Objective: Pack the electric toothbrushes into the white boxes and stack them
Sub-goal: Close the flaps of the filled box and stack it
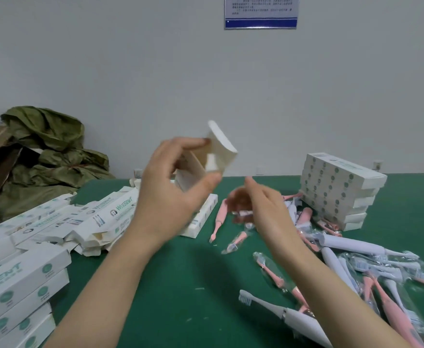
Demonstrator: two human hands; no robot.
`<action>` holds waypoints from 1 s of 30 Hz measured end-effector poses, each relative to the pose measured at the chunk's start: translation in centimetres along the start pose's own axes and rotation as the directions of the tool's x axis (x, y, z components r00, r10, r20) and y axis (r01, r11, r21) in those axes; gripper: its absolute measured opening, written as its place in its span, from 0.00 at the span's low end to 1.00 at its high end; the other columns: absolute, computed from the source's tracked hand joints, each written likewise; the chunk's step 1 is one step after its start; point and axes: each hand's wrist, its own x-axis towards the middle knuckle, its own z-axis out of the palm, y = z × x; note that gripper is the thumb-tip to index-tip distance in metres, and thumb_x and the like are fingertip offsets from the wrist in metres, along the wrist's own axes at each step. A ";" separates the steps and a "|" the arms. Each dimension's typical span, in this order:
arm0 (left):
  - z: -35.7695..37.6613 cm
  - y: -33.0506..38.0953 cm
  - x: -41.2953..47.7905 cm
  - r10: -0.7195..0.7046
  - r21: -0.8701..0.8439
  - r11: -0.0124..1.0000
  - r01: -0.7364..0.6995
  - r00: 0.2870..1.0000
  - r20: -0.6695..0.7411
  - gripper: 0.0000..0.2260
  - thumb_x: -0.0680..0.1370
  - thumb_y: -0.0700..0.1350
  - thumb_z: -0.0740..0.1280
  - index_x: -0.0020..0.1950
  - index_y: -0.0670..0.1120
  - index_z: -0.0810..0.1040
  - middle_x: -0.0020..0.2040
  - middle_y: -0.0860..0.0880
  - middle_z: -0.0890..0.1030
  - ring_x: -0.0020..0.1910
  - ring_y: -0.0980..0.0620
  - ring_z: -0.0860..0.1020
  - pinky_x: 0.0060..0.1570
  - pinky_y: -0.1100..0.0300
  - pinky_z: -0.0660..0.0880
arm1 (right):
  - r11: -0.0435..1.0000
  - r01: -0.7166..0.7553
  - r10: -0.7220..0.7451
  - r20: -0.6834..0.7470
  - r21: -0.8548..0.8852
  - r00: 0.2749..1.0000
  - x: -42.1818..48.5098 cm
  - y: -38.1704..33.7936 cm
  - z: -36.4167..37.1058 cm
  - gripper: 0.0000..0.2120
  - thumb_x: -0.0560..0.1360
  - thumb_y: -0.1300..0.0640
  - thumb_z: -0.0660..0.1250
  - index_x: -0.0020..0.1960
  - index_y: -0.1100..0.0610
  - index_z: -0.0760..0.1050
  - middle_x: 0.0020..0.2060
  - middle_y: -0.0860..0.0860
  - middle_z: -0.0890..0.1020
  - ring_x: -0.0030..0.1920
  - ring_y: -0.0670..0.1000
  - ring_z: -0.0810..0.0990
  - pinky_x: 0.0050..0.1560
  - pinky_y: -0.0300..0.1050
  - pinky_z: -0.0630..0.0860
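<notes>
My left hand (170, 187) holds a white box (214, 156) up above the green table (180, 285), its end flaps open and pointing away from me. My right hand (263, 209) is just right of the box mouth, blurred, pinching a small wrapped pink and white piece (242, 213). Pink and white electric toothbrushes (356, 267) and wrapped brush heads lie in a heap at the right. A white toothbrush (281, 315) lies near my right forearm. A pink handle (219, 217) rests mid-table.
A neat stack of closed white boxes (341, 189) stands at the back right. Loose boxes (80, 222) spread across the left, with a stacked pile (17, 292) at the near left. A green sack (50, 151) and brown cardboard sit at the far left.
</notes>
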 end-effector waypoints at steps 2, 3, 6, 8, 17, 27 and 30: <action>1.1 0.1 -0.6 0.045 0.227 0.971 -0.071 0.992 0.116 0.17 0.68 0.46 0.71 0.56 0.49 0.77 0.52 0.52 0.77 0.52 0.55 0.74 0.55 0.65 0.69 | 0.991 0.130 -0.128 -0.056 0.039 0.990 -0.2 -0.7 0.1 0.21 0.82 0.48 0.52 0.46 0.57 0.80 0.38 0.57 0.84 0.40 0.45 0.82 0.41 0.35 0.78; 1.7 0.3 -0.9 0.040 0.284 0.955 -0.085 0.987 0.159 0.17 0.68 0.47 0.69 0.56 0.48 0.78 0.52 0.52 0.77 0.52 0.54 0.74 0.55 0.65 0.68 | 0.982 0.144 -0.141 -0.036 0.120 0.989 -0.4 -1.1 0.2 0.22 0.82 0.46 0.51 0.48 0.55 0.81 0.37 0.57 0.84 0.39 0.44 0.83 0.37 0.33 0.77; 2.7 0.7 -1.5 0.019 0.349 0.934 -0.082 0.983 0.180 0.17 0.69 0.47 0.66 0.58 0.48 0.77 0.52 0.53 0.77 0.54 0.53 0.73 0.55 0.64 0.67 | 0.952 0.193 -0.199 0.003 0.240 0.980 -1.2 -1.8 0.7 0.25 0.76 0.40 0.49 0.42 0.47 0.83 0.31 0.57 0.81 0.31 0.59 0.78 0.27 0.39 0.78; 2.9 0.7 -1.6 0.025 0.350 0.933 -0.079 0.987 0.156 0.20 0.69 0.47 0.68 0.61 0.52 0.74 0.52 0.55 0.76 0.54 0.54 0.73 0.53 0.64 0.68 | 0.946 0.293 -0.292 -0.028 0.139 0.956 -1.6 -1.5 0.9 0.23 0.75 0.42 0.50 0.47 0.52 0.82 0.37 0.60 0.80 0.33 0.59 0.76 0.28 0.39 0.78; 2.4 1.1 -1.4 -0.082 0.216 0.974 0.072 0.996 0.040 0.19 0.63 0.47 0.77 0.50 0.50 0.75 0.42 0.55 0.79 0.43 0.55 0.77 0.42 0.62 0.73 | 0.770 0.554 -0.582 0.008 -0.317 0.813 -2.3 -0.9 0.9 0.21 0.78 0.55 0.54 0.70 0.55 0.68 0.55 0.43 0.77 0.51 0.37 0.75 0.49 0.24 0.69; 2.8 0.1 -1.4 -0.087 0.284 0.956 0.074 0.996 0.035 0.18 0.62 0.46 0.77 0.49 0.51 0.77 0.41 0.58 0.79 0.41 0.57 0.76 0.42 0.66 0.71 | 0.862 0.483 -0.488 0.002 -0.152 0.873 -1.7 0.0 0.9 0.16 0.82 0.60 0.55 0.61 0.42 0.70 0.42 0.62 0.81 0.40 0.56 0.78 0.33 0.31 0.74; 2.9 0.0 -1.4 -0.092 0.290 0.954 0.078 0.995 0.035 0.18 0.62 0.45 0.77 0.49 0.51 0.77 0.41 0.57 0.80 0.42 0.56 0.77 0.43 0.65 0.72 | 0.869 0.474 -0.476 0.020 -0.141 0.879 -1.5 0.2 0.8 0.16 0.82 0.59 0.53 0.58 0.43 0.74 0.41 0.64 0.80 0.38 0.59 0.78 0.32 0.36 0.76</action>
